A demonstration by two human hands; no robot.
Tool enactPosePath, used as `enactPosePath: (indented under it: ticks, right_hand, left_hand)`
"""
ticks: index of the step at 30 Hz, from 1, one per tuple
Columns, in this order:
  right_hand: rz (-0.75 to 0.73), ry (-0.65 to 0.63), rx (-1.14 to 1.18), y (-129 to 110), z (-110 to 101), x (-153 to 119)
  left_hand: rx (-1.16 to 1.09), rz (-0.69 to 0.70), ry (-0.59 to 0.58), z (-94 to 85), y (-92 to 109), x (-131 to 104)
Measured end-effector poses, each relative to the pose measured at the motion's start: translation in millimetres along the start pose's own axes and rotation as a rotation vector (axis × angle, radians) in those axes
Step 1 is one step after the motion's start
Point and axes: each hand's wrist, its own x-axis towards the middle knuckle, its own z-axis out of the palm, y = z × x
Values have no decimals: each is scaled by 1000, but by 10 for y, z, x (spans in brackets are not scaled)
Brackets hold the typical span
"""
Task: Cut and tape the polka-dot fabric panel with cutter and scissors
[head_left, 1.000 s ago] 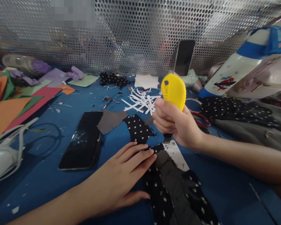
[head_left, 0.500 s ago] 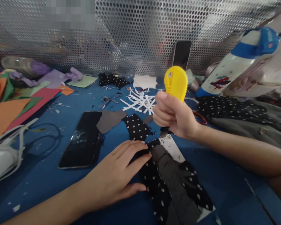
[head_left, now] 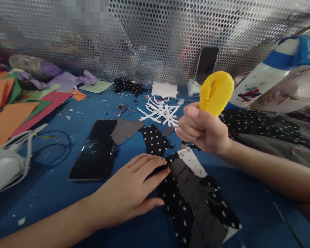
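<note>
My left hand (head_left: 136, 186) lies flat with its fingers apart, the fingertips on the left edge of a white card covered with grey and black dotted cloth pieces (head_left: 193, 193). Raised above the card's far end, my right hand (head_left: 204, 129) is closed round a yellow cutter (head_left: 217, 93), whose rounded end points up; a bit of its blade shows below the fist. A loose black dotted scrap (head_left: 154, 139) and a grey scrap (head_left: 125, 130) lie just beyond my left hand.
A black phone (head_left: 94, 150) lies at left, near a white cable (head_left: 28, 151). Coloured papers (head_left: 38, 115) spread at far left. White paper strips (head_left: 160, 112) are behind the scraps. A bottle (head_left: 268, 72) and dotted cloth (head_left: 263, 124) stand and lie at right; a perforated metal panel (head_left: 144, 38) closes the back.
The view has shifted a little, so most things sit slightly further right. My right hand has moved slightly right with the yellow cutter, which is turned and tilted more to the right.
</note>
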Motion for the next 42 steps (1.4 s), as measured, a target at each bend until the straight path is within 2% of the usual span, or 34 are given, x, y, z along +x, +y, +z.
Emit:
enactPosePath:
  ticks: [5,12,23,32,36,39,42]
  right_hand:
    - [10,62,11,36,30,-14]
    - [26,24,59,136,55,-4]
    - [37,27,54,142,39,-13]
    - [30,-49,150,213,30,55]
    - [35,-123,163,215,-1,87]
    - [7,-143,90,241,-80,82]
    - [-51,-129,-129,290,-191,41]
  left_hand:
    - [8,-4,-6,-10,11,-8]
    - [50,9,-13,1,7,-10]
    - [70,4,-20,4,7,-20]
    - [94,14,-39,17,-33,-49]
    - [140,49,-33,11,-43,-47]
    - [187,77,-8,10,-39,-46]
    - [222,97,17,8,-22,-43]
